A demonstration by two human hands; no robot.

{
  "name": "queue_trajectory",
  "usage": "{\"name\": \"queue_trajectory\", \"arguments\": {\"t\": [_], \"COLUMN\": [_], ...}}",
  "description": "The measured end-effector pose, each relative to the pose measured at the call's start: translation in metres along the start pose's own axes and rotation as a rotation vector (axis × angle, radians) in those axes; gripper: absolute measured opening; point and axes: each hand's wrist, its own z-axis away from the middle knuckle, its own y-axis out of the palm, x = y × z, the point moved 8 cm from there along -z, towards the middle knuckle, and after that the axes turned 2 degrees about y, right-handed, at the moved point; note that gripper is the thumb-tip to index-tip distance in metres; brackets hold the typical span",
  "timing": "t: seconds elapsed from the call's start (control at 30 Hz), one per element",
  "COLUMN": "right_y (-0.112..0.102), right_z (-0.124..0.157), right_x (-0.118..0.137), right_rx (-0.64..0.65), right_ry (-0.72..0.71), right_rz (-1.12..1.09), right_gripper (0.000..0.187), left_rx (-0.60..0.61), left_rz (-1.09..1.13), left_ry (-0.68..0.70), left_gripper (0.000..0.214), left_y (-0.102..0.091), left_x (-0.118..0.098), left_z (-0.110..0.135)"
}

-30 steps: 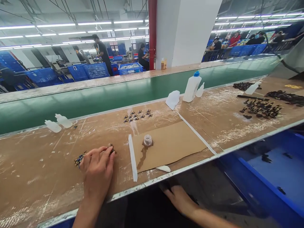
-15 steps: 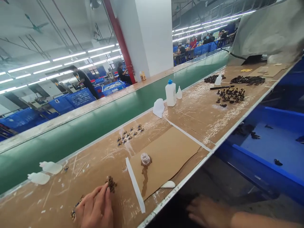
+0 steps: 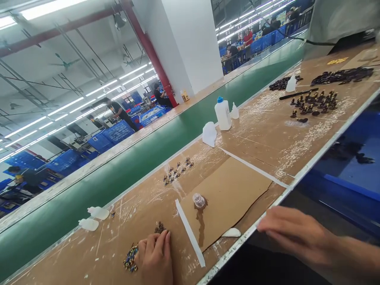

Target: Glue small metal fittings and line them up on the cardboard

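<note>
My left hand lies on the brown cardboard bench top at the bottom of the head view, fingers together and extended. Its fingertips touch a small dark cluster of parts. A second cluster with blue and gold bits sits just left of the hand. My right hand hovers at the bench's front edge, fingers loosely stretched, holding nothing. A small clear cap stands on a loose cardboard sheet with a dark stain running from it.
A green conveyor belt runs behind the bench. Rows of small dark parts and a larger group lie on it. A white bottle with blue cap and small squeeze bottles stand about. Blue bin right. People work at far benches.
The view has tilted up and left. My right hand rose from below the bench to its front edge. My left hand stays on the small parts.
</note>
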Motion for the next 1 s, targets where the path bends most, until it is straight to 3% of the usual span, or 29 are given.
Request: {"name": "queue_trajectory", "arguments": {"t": [0.03,0.17,0.27,0.33,0.53,0.8,1.0], "right_y": [-0.004,-0.015,0.003,0.017,0.038,0.040,0.044], "right_z": [-0.024,-0.102,-0.138,-0.153,-0.158,-0.152,-0.150], "right_x": [-0.004,-0.048,-0.078,-0.091,-0.110,-0.121,-0.123], "right_rx": [0.001,-0.211,-0.281,-0.291,-0.224,-0.201,-0.185], "right_ry": [0.035,0.268,0.371,0.402,0.456,0.511,0.523], "right_rz": [-0.105,-0.226,-0.272,-0.287,-0.295,-0.261,-0.250], "right_gripper": [0.037,0.016,0.024,0.028,0.026,0.023,0.021], "left_rx": [0.005,0.076,0.098,0.050,-0.053,-0.006,-0.031], "left_rz": [-0.020,-0.099,-0.071,-0.037,0.019,0.119,0.216], "left_ry": [0.001,-0.007,0.083,0.152,0.152,-0.095,-0.153], "left_gripper": [0.013,0.017,0.013,0.010,0.023,0.019,0.052], "left_y": [-0.001,-0.006,-0.013,-0.021,-0.037,-0.041,-0.040], "left_x": [-0.004,-0.021,-0.038,-0.045,-0.041,-0.026,-0.027], "left_z": [-0.003,-0.019,-0.021,-0.014,0.023,0.043,0.045]}}
